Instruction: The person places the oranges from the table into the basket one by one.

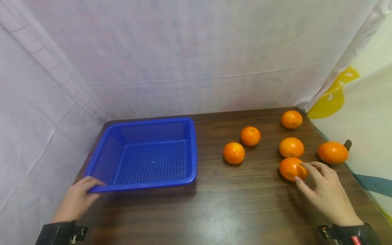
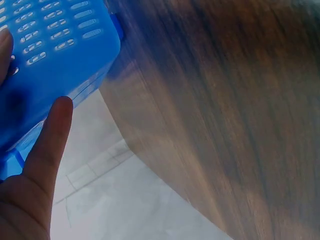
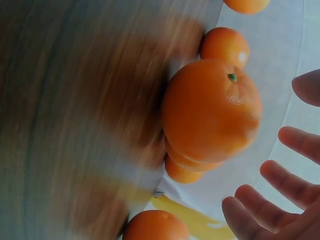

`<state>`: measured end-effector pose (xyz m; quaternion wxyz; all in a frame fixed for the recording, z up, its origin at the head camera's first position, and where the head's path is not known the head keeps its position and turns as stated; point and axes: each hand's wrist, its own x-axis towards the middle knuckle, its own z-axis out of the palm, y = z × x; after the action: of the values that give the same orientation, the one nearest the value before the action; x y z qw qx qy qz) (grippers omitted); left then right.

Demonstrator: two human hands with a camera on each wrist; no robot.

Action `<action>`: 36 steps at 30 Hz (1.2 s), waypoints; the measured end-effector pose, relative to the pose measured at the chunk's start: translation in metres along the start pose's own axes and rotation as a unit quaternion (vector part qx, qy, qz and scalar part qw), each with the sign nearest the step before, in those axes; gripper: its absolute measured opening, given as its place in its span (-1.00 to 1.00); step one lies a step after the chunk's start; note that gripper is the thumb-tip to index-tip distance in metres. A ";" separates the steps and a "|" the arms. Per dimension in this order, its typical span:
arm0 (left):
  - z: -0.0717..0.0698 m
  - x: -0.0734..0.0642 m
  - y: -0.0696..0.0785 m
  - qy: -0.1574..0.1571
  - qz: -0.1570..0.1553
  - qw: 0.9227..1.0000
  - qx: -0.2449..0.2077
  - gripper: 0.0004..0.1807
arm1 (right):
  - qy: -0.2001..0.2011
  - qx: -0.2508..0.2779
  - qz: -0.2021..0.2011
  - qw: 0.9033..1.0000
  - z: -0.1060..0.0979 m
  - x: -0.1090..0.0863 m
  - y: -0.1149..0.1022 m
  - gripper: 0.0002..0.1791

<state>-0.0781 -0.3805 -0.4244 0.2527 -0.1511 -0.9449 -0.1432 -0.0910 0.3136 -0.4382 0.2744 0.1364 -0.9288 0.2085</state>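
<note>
A blue plastic basket (image 1: 153, 185) with perforated walls stands at the left of the wooden table. My left hand (image 1: 80, 195) grips its near left corner, fingers over the rim; in the left wrist view one straight digit (image 2: 55, 130) lies against the outer wall. At the right, my right hand (image 1: 326, 189) hovers round the near side of an orange (image 1: 289, 168), fingers spread. The right wrist view shows a gap between those fingertips (image 3: 287, 135) and the orange's skin. Another orange (image 1: 291, 147) sits just behind that one.
Two oranges, a nearer one (image 1: 234, 153) and a farther one (image 1: 250, 136), stand right of the basket. One orange (image 1: 292, 119) is near the back right corner, another (image 1: 332, 152) by the right edge beside a dark stub (image 1: 347, 144). White cloth (image 1: 183, 68) hangs behind the table.
</note>
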 end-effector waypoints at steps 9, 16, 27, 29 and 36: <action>0.000 0.002 0.000 -0.015 -0.007 1.000 0.006 -0.57 | -0.053 0.019 0.039 0.998 0.001 0.000 0.009 -0.26; 0.000 0.001 -0.002 -0.014 -0.007 1.000 0.000 -0.56 | -0.134 0.047 0.107 0.984 0.006 0.006 0.014 -0.16; -0.001 0.003 0.000 -0.033 -0.025 0.999 0.004 -0.59 | -0.169 0.069 0.156 0.971 0.022 0.019 0.015 -0.21; -0.001 0.003 0.000 -0.034 -0.025 0.999 0.003 -0.59 | -0.174 0.063 0.162 0.969 0.024 0.020 0.015 -0.20; -0.001 0.002 -0.002 -0.032 -0.026 0.999 0.000 -0.59 | -0.177 0.067 0.166 0.968 0.028 0.021 0.016 -0.20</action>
<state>-0.0795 -0.3821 -0.4230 0.2185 -0.1311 -0.9561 -0.1448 -0.1270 0.3121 -0.4526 0.0574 0.0329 -0.9562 0.2851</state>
